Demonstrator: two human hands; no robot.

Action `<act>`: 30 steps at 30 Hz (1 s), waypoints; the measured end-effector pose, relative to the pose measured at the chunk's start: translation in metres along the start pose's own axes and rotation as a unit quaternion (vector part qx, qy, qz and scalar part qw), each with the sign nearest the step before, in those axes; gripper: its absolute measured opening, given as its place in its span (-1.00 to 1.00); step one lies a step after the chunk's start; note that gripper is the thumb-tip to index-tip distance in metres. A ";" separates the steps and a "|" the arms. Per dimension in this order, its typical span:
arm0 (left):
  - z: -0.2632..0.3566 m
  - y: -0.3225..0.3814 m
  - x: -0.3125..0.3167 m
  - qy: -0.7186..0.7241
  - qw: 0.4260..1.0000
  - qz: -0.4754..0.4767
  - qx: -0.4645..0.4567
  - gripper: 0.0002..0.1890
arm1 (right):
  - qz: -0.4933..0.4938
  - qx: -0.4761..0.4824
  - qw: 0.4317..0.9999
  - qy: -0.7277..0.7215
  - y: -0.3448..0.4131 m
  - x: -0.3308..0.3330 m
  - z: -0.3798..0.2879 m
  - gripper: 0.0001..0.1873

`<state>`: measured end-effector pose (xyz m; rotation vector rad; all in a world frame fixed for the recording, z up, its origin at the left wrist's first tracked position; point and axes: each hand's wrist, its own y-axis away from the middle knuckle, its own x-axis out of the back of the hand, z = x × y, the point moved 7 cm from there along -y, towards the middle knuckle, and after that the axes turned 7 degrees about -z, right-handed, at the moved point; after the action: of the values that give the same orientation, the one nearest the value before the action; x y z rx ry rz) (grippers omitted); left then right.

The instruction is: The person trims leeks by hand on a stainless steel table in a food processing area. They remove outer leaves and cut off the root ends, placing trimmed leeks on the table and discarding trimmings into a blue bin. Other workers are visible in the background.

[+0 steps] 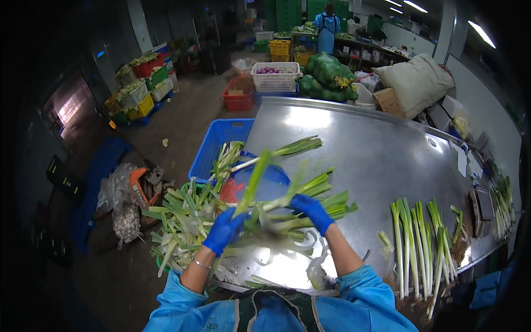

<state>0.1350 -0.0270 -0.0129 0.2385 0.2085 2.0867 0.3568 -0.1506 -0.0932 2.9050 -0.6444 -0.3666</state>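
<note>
My left hand (pixel 224 232), in a blue glove, grips a green leek leaf (pixel 256 178) that stands up from the fist and is blurred. My right hand (pixel 312 212), also gloved, is closed around a leek stalk (pixel 278 202) above the steel table, its leafy end blurred. Several more leeks (pixel 332 207) lie under and beside the right hand, green ends pointing right. Left of my left hand, a heap of leek trimmings (pixel 182 226) spills over a green container, mostly hidden. Peeled scraps (pixel 317 274) lie near the table's front edge.
Cleaned leeks (pixel 415 245) lie in a row on the steel table (pixel 361 153), near a small scale (pixel 483 211). A blue crate (pixel 207 145) holding leeks adjoins the table's left edge. A pallet jack (pixel 143 186) stands on the left floor. One person (pixel 327 29) works at the back.
</note>
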 end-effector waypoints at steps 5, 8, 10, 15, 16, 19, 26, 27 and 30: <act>0.088 -0.038 -0.018 0.122 0.979 0.041 -0.158 -0.66 | -0.228 0.056 0.972 -0.010 0.044 -0.128 -0.003 -0.24; 0.118 -0.069 -0.058 0.208 0.946 -0.031 -0.249 -0.64 | -0.108 0.013 0.992 -0.068 0.050 -0.113 -0.012 -0.42; 0.113 -0.087 -0.065 0.240 0.923 -0.015 -0.302 -0.66 | 0.056 0.031 0.994 -0.094 0.064 -0.050 -0.006 -0.71; -0.077 -0.151 -0.033 -0.368 0.912 0.085 -0.157 -0.57 | 0.355 -0.021 0.926 0.126 0.208 0.168 0.009 -0.78; -0.113 -0.156 -0.034 -0.399 0.907 0.076 -0.111 -0.54 | 0.411 -0.033 0.899 0.150 0.253 0.216 0.027 -0.76; -0.120 -0.165 -0.064 -0.532 0.841 0.063 -0.080 -0.57 | 0.547 -0.047 0.756 0.356 0.420 0.367 0.119 -0.69; -0.082 -0.193 -0.063 -0.520 0.849 -0.007 -0.092 -0.69 | 0.592 -0.041 0.552 0.586 0.411 0.332 0.082 -0.51; -0.067 -0.189 -0.064 -0.483 0.867 -0.001 -0.119 -0.68 | 0.599 -0.008 0.700 0.389 0.378 0.339 0.101 -0.55; -0.035 -0.164 -0.060 -0.366 0.910 0.031 -0.192 -0.64 | 0.289 -0.039 0.954 0.072 0.199 0.184 0.042 -0.63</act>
<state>0.2921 0.0007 -0.0921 0.7645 -0.6623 1.9060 0.4287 -0.4123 -0.1336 2.4784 -1.3550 -0.0991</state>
